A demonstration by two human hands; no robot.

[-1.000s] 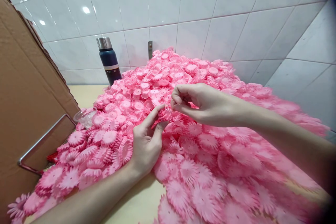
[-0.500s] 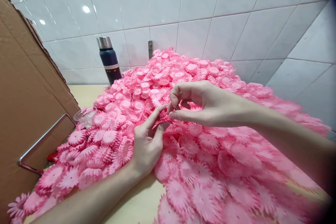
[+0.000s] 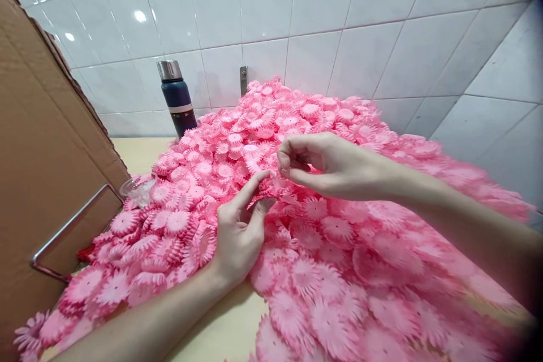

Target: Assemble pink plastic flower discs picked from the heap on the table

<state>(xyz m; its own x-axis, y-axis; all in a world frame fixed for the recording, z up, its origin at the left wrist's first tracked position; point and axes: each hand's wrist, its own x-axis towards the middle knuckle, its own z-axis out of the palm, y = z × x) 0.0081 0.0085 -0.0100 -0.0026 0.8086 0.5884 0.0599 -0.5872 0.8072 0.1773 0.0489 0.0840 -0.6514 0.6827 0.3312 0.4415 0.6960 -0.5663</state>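
Note:
My left hand [image 3: 241, 229] is closed in front of the heap, thumb and forefinger gripping the edges of a pink paper-like flower piece [image 3: 266, 188]. Just to the right and slightly higher, my right hand [image 3: 318, 164] is pinched shut, its fingertips a little apart from that piece. Anything between those fingertips is too small to make out. Behind and below both hands spreads a big heap of pink flower pieces [image 3: 337, 229], round with fringed edges, some showing a small hole in the middle.
A dark blue bottle [image 3: 178, 102] with a silver cap stands behind the heap. At the left is a cardboard sheet [image 3: 46, 169] with a bent metal rod [image 3: 70, 226] before it. A clear plastic dish [image 3: 139, 188] sits beside the heap on the pale yellow table [image 3: 227, 325]. White tiles back everything.
My right hand has drawn slightly right and away from the flower piece, its fingers closing into a tighter pinch. My left hand has stayed almost in place, still gripping the piece.

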